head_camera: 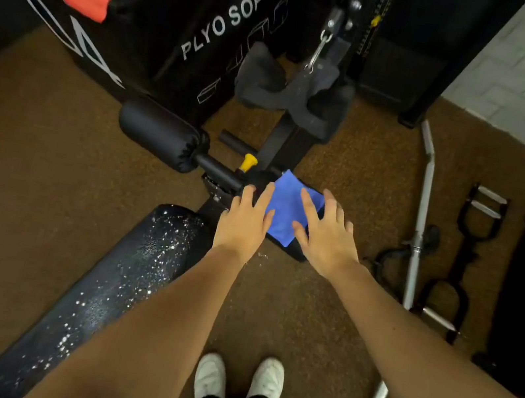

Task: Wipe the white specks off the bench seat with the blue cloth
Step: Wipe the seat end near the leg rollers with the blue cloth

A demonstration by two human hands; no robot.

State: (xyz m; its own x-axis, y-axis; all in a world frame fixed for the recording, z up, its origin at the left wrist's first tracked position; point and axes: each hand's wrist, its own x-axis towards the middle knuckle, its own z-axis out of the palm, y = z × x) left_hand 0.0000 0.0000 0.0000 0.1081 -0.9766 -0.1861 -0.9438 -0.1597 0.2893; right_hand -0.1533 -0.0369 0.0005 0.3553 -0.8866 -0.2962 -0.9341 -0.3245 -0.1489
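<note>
The folded blue cloth [285,208] lies draped over a black foam roller pad at the head of the bench. My left hand [245,220] hovers at the cloth's left edge with fingers spread and straight. On the cloth's right side, my right hand [325,232] reaches in with straight fingers, its index finger over the cloth. Neither hand grips it. The black bench seat [122,279] runs from the lower left toward the middle and is scattered with white specks.
A black and red plyo soft box [117,18] stands at the back left. A second roller pad [163,137] sticks out left. A silver curl bar [418,232] and black cable handles [470,233] lie on the brown floor at right. My white shoes [238,379] stand below.
</note>
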